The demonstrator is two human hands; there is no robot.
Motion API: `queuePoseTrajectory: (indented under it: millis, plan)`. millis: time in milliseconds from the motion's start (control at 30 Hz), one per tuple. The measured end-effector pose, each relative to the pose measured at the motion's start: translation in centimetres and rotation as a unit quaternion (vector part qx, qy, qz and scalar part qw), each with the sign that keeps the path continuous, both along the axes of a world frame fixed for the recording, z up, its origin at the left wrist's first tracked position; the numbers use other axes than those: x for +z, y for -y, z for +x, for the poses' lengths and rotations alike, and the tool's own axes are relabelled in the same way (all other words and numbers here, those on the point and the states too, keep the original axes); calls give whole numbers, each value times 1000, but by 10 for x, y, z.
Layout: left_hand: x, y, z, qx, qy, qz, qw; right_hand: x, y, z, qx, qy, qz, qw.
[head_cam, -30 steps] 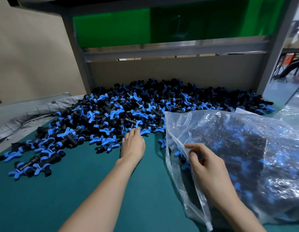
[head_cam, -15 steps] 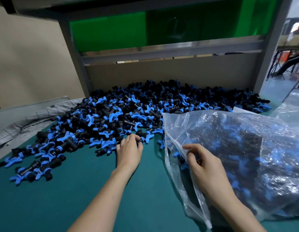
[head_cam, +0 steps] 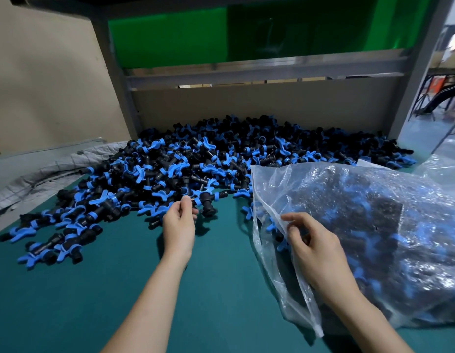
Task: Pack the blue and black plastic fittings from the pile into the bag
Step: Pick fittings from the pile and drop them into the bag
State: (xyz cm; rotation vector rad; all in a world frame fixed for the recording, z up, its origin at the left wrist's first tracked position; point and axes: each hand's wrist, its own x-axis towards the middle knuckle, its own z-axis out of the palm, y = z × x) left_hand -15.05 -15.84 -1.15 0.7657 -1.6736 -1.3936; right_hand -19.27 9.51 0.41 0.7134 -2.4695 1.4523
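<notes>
A wide pile of blue and black plastic fittings (head_cam: 170, 169) spreads over the green table (head_cam: 119, 289), reaching the back board. At the pile's near edge my left hand (head_cam: 179, 225) pinches one black fitting with blue rings (head_cam: 207, 200) and holds it just above the table. A clear plastic bag (head_cam: 361, 238) lies on the right, bulging with fittings, its mouth facing left. My right hand (head_cam: 315, 250) grips the near edge of the bag's mouth with curled fingers.
A grey quilted cloth (head_cam: 43, 171) lies at the table's left edge. A grey metal frame with a green panel (head_cam: 221, 34) stands behind the pile. More clear plastic (head_cam: 442, 169) shows at the far right.
My left hand reached into the pile's near edge, closed on one fitting and pulled it back toward me, lifting it. My right hand kept its hold on the bag's edge.
</notes>
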Motion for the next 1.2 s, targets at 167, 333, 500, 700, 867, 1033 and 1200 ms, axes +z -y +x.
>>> queuePoseTrajectory:
  millis: [167, 333, 500, 700, 867, 1033, 1200]
  plan:
    - [0, 0, 1, -10, 8, 7, 1000, -1, 1, 0, 1, -9, -2, 1000]
    - [1, -1, 3, -16, 4, 7, 1000, -1, 1, -1, -1, -7, 2, 1000]
    - [-1, 0, 3, -18, 9, 15, 1000, -1, 1, -1, 1, -6, -5, 1000]
    - [-2, 2, 3, -12, 18, 15, 1000, -1, 0, 0, 3, -2, -5, 1000]
    - [7, 2, 3, -78, -168, 312, 932, -1, 0, -1, 4, -5, -1, 1000]
    - [10, 7, 10, -201, -331, 536, 750, 0, 0, 0, 6, -6, -3, 1000]
    - [9, 4, 12, -208, -335, 528, 752, 0, 0, 0, 5, -6, -5, 1000]
